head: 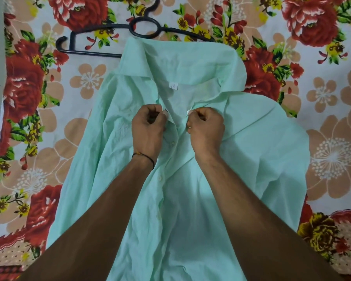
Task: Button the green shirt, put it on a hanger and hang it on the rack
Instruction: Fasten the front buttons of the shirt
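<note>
On floral sheet (330,110): crumpled mint shirt (241,159), collar spread; left hand (150,126), right hand (206,128) pinching placket edges.

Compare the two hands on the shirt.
The left hand pinches the placket edge with the buttonholes; the right hand pinches the edge by a white button. The left wrist wears a dark thread band; the right wrist is bare. Both are fisted on the green shirt.

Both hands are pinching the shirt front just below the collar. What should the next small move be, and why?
Probably bring the two edges together and push the top button through its hole. The left hand and right hand each grip one placket edge of the green shirt, which gapes open there; lower buttons look fastened.
</note>
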